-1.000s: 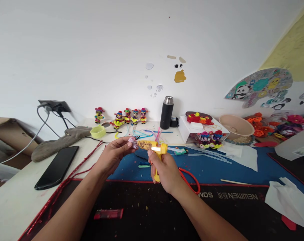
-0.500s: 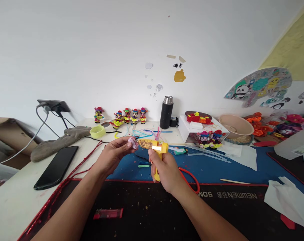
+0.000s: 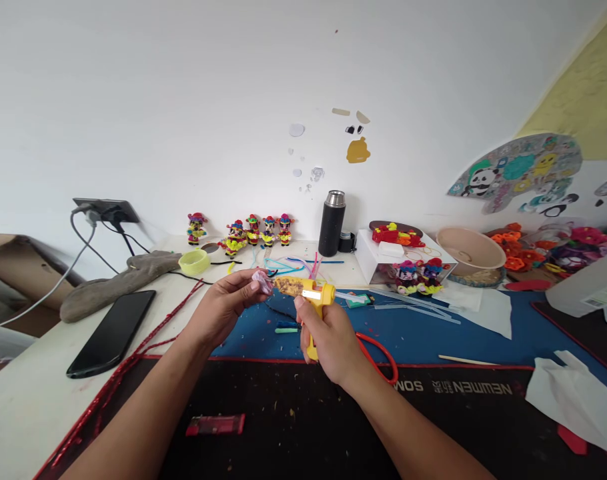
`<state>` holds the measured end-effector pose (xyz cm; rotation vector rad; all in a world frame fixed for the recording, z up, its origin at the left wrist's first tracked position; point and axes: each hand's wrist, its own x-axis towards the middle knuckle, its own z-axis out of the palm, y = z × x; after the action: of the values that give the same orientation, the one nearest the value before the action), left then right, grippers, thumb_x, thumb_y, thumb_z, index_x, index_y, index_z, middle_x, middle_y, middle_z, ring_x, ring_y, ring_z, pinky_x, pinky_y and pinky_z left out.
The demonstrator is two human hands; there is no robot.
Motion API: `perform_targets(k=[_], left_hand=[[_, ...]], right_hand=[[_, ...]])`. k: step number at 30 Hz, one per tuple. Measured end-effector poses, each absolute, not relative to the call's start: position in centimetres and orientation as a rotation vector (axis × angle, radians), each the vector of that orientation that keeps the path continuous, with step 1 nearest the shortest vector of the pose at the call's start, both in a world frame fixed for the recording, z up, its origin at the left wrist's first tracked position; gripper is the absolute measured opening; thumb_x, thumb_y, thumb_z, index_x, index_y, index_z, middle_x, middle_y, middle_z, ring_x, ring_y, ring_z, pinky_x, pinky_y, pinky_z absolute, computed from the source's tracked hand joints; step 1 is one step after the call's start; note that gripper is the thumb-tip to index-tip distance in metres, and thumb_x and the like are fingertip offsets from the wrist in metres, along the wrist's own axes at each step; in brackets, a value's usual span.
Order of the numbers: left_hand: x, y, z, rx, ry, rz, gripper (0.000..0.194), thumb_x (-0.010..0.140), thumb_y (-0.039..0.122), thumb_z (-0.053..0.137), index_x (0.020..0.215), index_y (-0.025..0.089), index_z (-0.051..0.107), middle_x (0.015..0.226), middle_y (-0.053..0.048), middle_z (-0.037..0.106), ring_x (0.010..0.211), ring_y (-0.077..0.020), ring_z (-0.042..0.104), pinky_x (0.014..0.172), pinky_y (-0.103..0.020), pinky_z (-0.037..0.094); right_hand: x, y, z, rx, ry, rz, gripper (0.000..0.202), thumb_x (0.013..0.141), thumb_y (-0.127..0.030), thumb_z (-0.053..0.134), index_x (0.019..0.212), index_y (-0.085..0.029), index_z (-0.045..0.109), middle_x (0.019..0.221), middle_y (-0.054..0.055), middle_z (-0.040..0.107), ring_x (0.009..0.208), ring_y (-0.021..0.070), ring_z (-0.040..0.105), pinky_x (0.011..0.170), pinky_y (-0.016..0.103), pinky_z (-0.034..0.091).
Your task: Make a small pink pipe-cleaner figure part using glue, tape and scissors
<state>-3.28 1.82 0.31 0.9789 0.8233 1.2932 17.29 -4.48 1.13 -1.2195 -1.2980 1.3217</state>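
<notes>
My right hand (image 3: 328,337) is wrapped round the handle of a yellow hot glue gun (image 3: 317,293), its nozzle pointing left and a clear glue stick (image 3: 347,297) jutting from its back. Between the fingertips of my left hand (image 3: 228,301) is a small pale pink, crumpled-looking piece (image 3: 263,281), with a dark bit at its upper right. The nozzle is right beside this piece; whether they touch I cannot tell. Part of the piece is hidden by my fingers.
Several small pipe-cleaner figures (image 3: 236,239) stand along the wall, near a black thermos (image 3: 332,223). A phone (image 3: 112,333) and red tinsel stems (image 3: 148,340) lie at left. Spare glue sticks (image 3: 418,305) rest at right. A red lighter (image 3: 215,425) is on the black mat (image 3: 263,453).
The left hand and its pink piece have shifted slightly left and turned a little. My right hand holds the glue gun almost where it was.
</notes>
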Motion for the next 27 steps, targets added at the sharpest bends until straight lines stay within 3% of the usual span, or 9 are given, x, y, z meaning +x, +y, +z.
perform_targets(k=[27], left_hand=[[-3.21,1.81,0.91,0.972,0.856,1.359,0.042,0.062,0.037,0.106,0.096,0.017,0.090,0.093,-0.010,0.083,0.079,-0.0178,0.073,0.074,-0.025,0.062]], right_hand=[[17.37,-4.47,0.68,-1.222,-1.336,1.304,0.067,0.094,-0.084,0.054,0.066,-0.024,0.052,0.040,-0.002,0.051,0.035,0.0132,0.050,0.041,0.025,0.037]])
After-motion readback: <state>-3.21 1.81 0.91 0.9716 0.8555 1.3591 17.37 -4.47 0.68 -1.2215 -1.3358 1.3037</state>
